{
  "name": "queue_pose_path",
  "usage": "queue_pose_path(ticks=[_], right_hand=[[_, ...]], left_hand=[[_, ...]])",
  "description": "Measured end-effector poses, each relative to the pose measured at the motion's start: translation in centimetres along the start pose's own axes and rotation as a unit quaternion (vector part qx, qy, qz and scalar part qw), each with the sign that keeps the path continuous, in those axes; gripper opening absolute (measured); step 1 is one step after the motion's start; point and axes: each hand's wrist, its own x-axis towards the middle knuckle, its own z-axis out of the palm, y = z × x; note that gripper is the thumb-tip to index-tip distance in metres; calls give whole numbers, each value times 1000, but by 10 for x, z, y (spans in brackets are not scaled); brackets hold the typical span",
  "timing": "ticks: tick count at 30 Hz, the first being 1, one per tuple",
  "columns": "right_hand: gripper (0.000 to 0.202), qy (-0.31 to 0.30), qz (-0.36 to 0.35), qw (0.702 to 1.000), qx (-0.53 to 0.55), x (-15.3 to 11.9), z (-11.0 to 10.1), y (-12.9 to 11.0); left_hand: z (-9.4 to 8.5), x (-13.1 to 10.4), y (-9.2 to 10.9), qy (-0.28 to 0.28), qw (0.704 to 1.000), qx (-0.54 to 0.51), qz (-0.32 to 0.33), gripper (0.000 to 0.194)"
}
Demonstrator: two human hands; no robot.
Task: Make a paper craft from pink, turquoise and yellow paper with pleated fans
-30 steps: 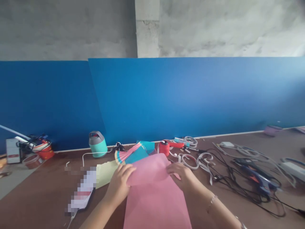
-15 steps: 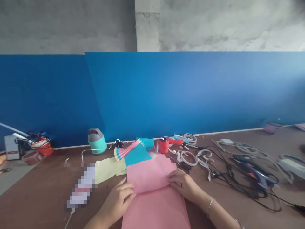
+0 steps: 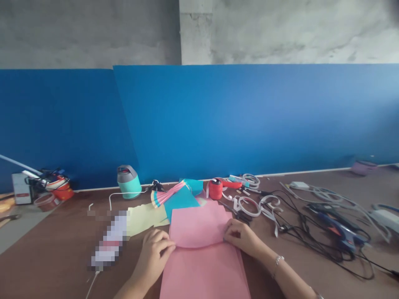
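A sheet of pink paper (image 3: 198, 228) lies over more pink sheets (image 3: 204, 272) on the brown table, its near edge bowed slightly. My left hand (image 3: 157, 249) pinches the left end of that edge between thumb and fingers. At the right end, my right hand (image 3: 240, 236) is closed on the same sheet, fingertips bent together. Behind the pink paper lie blue paper (image 3: 182, 201) and a pleated, striped paper fan (image 3: 168, 194). Pale yellow paper (image 3: 146, 218) rests to the left, beyond my left hand.
A turquoise container with a grey lid (image 3: 129, 185) stands at the back left, near a blurred-out item (image 3: 110, 241). Red earbud-like case (image 3: 215, 189), white cables (image 3: 249, 206), black cords and a dark blue tool (image 3: 338, 228) spread to the right. A blue partition (image 3: 249, 120) runs behind.
The left hand's fingers have drawn in to a pinch at the paper's left edge. The right hand has shifted slightly, its fingertips at the right edge. The view has moved a little.
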Motion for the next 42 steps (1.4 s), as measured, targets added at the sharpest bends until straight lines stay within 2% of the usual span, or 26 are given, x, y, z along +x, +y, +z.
queue_pose_path(ticks=[8, 16, 34, 42], right_hand=[[21, 46, -20, 996, -78, 1, 6, 0], [18, 63, 11, 992, -107, 2, 11, 2], [20, 60, 20, 987, -146, 4, 12, 0], [21, 63, 8, 987, -147, 4, 13, -2]], left_hand=[[5, 9, 0, -10, 998, -16, -59, 23], [4, 12, 7, -16, 993, 12, -115, 21], [5, 14, 11, -39, 988, 87, -124, 21], [7, 14, 13, -32, 986, 114, -121, 21]])
